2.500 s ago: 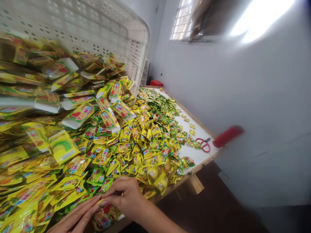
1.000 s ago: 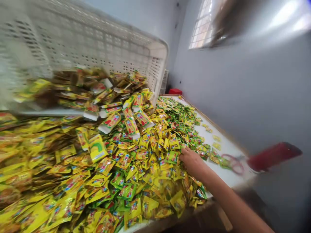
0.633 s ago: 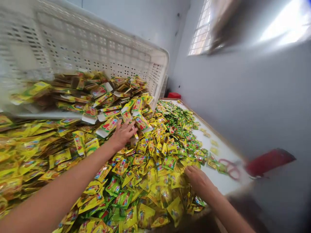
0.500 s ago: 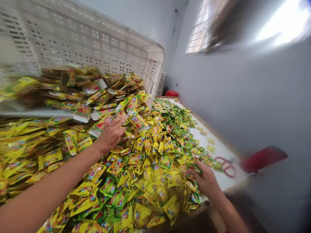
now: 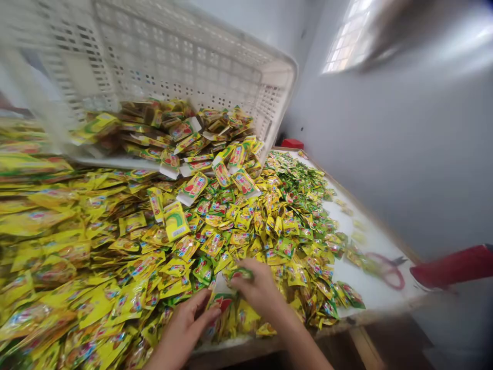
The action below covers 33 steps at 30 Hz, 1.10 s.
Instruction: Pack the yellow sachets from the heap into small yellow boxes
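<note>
Low over the front of the heap, my left hand (image 5: 187, 326) grips a small printed carton (image 5: 222, 300) whose white end flap points upward. My right hand (image 5: 260, 290) pinches a small green sachet (image 5: 242, 274) right beside the top of that carton. Whether the sachet is partly inside the carton I cannot tell. Yellow and green sachets (image 5: 265, 221) lie in a deep pile all around both hands. Several loose yellow cartons (image 5: 194, 187) rest on the pile, in front of the basket.
A white plastic basket (image 5: 283, 97) lies tipped on its side, with cartons spilling from its mouth. Pink-handled scissors (image 5: 396, 277) and a red cylindrical object (image 5: 450, 270) are at the right of the white tabletop (image 5: 370, 239). A grey wall (image 5: 404, 154) borders that side.
My left hand has moved from the cartons by the basket down to the front, now with a carton. My right hand has come left to meet it, holding a green sachet. The view has shifted left.
</note>
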Tool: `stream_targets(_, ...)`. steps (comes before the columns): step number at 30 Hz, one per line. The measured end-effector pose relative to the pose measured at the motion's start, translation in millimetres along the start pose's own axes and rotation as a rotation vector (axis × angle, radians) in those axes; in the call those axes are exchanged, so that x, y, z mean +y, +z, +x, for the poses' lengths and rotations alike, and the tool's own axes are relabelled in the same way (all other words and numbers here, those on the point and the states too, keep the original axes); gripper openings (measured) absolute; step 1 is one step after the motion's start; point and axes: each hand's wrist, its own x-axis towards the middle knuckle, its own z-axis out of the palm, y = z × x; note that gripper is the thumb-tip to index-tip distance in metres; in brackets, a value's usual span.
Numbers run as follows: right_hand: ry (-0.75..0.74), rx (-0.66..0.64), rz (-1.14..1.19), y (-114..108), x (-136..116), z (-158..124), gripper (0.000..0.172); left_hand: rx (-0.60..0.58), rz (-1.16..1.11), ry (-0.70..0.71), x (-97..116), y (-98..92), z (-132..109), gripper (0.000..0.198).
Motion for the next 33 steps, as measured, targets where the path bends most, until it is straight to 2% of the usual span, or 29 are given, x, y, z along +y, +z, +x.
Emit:
stream_targets(4,-0.084,-0.302,-0.177,-5,-10,-1,0.010,0.038,-0.028,-0.022,-14,4.0,-12,0.030)
stream_targets(7,-0.104,-0.428,-0.264,-3,-20,0,0.013,0.073,-0.067,0.016,-17,10.0,-17,0.025)
stream_targets(9,-0.100,-0.396,-0.298,3,-23,-1,0.020,0.095,-0.140,0.039,-16,11.2,-19,0.021)
stream_targets(11,-0.089,-0.306,-0.319,12,-23,-2,0.027,0.103,-0.230,0.041,-15,10.2,-21,0.018)
stream_targets(13,-0.119,-0.258,-0.361,21,-21,-2,0.022,0.101,-0.305,0.035,-17,8.9,-22,0.018)
stream_targets(15,-0.198,-0.293,-0.430,28,-21,-1,0.010,0.123,-0.351,0.025,-21,9.2,-23,0.021)
stream_targets(19,-0.324,-0.438,-0.543,26,-29,5,0.011,0.217,-0.330,-0.026,-31,12.5,-22,0.034)
stream_targets(22,-0.345,-0.479,-0.607,16,-39,6,0.003,0.187,-0.374,-0.032,-33,13.4,-21,0.033)
stream_targets(26,-0.310,-0.501,-0.705,11,-55,3,0.009,0.178,-0.458,-0.012,-34,14.7,-23,0.031)
stream_targets(29,-0.389,-0.557,-0.841,16,-68,4,0.002,0.229,-0.455,-0.013,-34,17.3,-24,0.032)
stream_targets(33,-0.454,-0.609,-0.916,21,-78,12,0.011,0.267,-0.460,-0.012,-34,19.4,-22,0.034)
